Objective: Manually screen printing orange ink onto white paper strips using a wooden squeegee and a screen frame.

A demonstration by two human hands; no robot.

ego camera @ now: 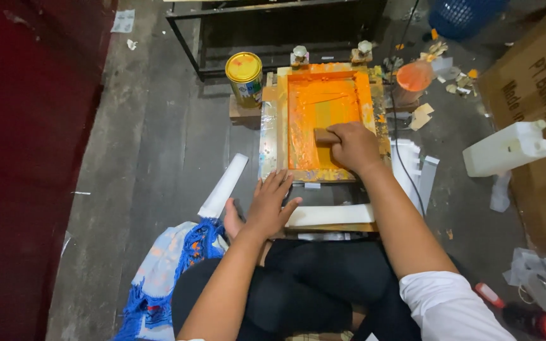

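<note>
A wooden printing frame point(272, 136) lies flat on the floor in front of me, its screen covered in orange ink point(320, 101). My right hand point(355, 146) is closed on a wooden squeegee point(325, 136) that rests on the lower part of the screen. My left hand point(271, 205) hangs open just below the frame's near-left corner, fingers spread, holding nothing. A long white strip point(330, 215) lies under the frame's near edge, by my knees.
A yellow-lidded tin point(244, 77) stands at the frame's far left. An orange cup point(414, 77) and paper scraps sit at the far right. A white jug point(505, 149) and a cardboard box point(538, 101) are on the right. A rolled white sheet point(224, 185) and blue cloth point(159, 278) lie left.
</note>
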